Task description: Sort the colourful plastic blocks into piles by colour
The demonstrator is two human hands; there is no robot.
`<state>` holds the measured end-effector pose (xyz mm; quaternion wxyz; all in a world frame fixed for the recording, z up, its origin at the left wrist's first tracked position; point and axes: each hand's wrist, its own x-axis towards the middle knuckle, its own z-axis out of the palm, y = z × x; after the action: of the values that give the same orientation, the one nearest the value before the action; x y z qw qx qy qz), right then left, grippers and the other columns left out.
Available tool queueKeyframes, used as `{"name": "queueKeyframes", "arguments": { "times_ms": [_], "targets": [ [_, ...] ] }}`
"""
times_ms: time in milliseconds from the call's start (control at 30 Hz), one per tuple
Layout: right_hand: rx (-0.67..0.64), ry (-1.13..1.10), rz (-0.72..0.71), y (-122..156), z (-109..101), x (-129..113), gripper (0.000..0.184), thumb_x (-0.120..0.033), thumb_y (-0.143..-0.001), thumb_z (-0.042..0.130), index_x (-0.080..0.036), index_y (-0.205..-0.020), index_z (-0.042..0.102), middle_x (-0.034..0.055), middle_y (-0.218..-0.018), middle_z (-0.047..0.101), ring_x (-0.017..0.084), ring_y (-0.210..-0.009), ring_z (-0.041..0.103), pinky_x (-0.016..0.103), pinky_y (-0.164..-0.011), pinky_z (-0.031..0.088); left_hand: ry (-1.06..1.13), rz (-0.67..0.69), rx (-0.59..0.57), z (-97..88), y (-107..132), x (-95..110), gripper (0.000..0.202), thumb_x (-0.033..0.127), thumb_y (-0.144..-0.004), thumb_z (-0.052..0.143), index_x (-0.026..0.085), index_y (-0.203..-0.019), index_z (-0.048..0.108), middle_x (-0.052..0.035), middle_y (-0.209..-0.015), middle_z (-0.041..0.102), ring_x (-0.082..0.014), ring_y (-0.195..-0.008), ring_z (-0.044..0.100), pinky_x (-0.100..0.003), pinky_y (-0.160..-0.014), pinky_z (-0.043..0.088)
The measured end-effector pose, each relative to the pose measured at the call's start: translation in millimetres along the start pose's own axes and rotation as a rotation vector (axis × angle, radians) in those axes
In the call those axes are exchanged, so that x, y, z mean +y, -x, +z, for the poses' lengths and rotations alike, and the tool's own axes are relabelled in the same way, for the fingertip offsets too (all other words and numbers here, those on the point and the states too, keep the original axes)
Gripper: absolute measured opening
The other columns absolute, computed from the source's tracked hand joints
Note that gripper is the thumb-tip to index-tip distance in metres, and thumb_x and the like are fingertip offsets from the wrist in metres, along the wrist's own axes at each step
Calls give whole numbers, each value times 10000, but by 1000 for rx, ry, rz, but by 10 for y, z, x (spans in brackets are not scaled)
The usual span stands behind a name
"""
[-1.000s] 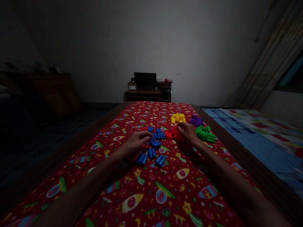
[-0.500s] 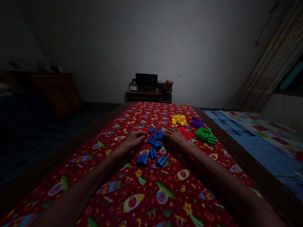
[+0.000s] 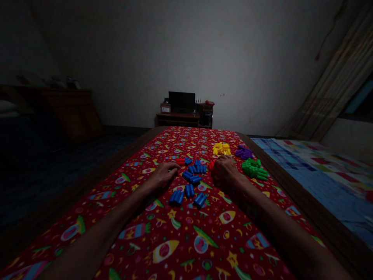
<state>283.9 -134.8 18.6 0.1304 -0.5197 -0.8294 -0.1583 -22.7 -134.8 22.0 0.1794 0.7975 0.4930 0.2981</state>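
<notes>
- My right grip [image 3: 226, 171] is down at the red pieces [image 3: 211, 165], fingers bent toward the cloth [image 3: 215, 241]; its underside is hidden, so I cannot tell whether it is closed on one.
- My left grip [image 3: 164, 174] rests low, loosely open, thumb and fingers parted, with nothing seen in it.
- Near its fingertips lies a lone red piece [image 3: 180, 161], with a blue piece [image 3: 188, 161] at its right end; I cannot tell if they touch.
- Other blue pieces [image 3: 189, 190] lie in loose groups between my grips and nearer to me.
- Beyond my right grip sits the yellow pile [image 3: 221, 149]; the purple pile [image 3: 244, 152] and green pile [image 3: 255, 169] are to its right.
- I judge the step in hand to be handling the reds on the right.
- The next move, I'd say, calls for light fingertips that leave the neighbouring blues undisturbed.
</notes>
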Motion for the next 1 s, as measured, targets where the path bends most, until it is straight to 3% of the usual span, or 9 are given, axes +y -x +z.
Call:
{"name": "queueKeyframes", "arguments": {
  "times_ms": [133,333,433,533,633,700,833,1000],
  "targets": [
    [-4,8,-8,-49,-136,-77,159,-177,-841,513,-148,-820,669,104,-931,693,197,-856,554,309,-837,330,-24,18,12,29,-16,-113,345,356,-776,447,185,-910,716,-77,-977,731,-245,-919,669,-349,-830,518],
    [2,22,-73,-22,-309,-466,257,-116,-879,416,-150,-846,668,89,-751,688,178,-669,575,355,-895,328,-63,160,243,225,-111,-303,380,284,-802,447,181,-1111,643,-100,-1166,662,-259,-1163,556,-449,-1041,388],
    [-82,-16,-140,24,-264,-642,223,-158,-887,447,-148,-899,669,88,-750,692,179,-644,584,355,-864,351,-32,106,224,294,-234,-297,405,320,-786,512,164,-1142,626,-120,-1206,639,-279,-1181,541,-466,-1039,387],
    [-114,-54,-191,47,-192,-717,192,-243,-888,511,-144,-952,662,104,-807,694,204,-720,610,342,-822,378,18,32,170,308,-359,-249,363,367,-781,548,161,-1055,669,-118,-1089,691,-282,-1043,620,-429,-929,473],
    [-57,-73,-189,42,-192,-716,190,-223,-896,512,-143,-998,652,120,-890,692,220,-832,617,342,-842,388,102,-28,222,294,-408,-208,349,414,-798,533,168,-987,691,-94,-972,722,-254,-884,667,-374,-803,524],
    [11,-105,-152,29,-243,-710,252,-180,-915,471,-144,-1114,622,128,-979,689,218,-905,614,336,-865,393,209,-57,234,288,-400,-167,359,441,-770,572,170,-975,689,-80,-941,729,-242,-834,673,-351,-747,536],
    [117,-171,-86,8,-367,-731,436,-230,-934,467,-137,-1360,460,159,-1201,625,234,-1034,588,341,-891,406,432,-46,131,331,-371,54,423,483,-674,680,159,-947,665,-59,-864,725,-228,-798,675,-334,-696,547],
    [79,-128,-135,-9,-408,-700,335,-246,-942,470,-197,-1261,561,112,-1058,689,199,-923,615,310,-848,406,552,54,-25,473,-362,403,427,499,-648,704,172,-912,632,-35,-855,716,-219,-840,676,-341,-760,545]
  ]
}}
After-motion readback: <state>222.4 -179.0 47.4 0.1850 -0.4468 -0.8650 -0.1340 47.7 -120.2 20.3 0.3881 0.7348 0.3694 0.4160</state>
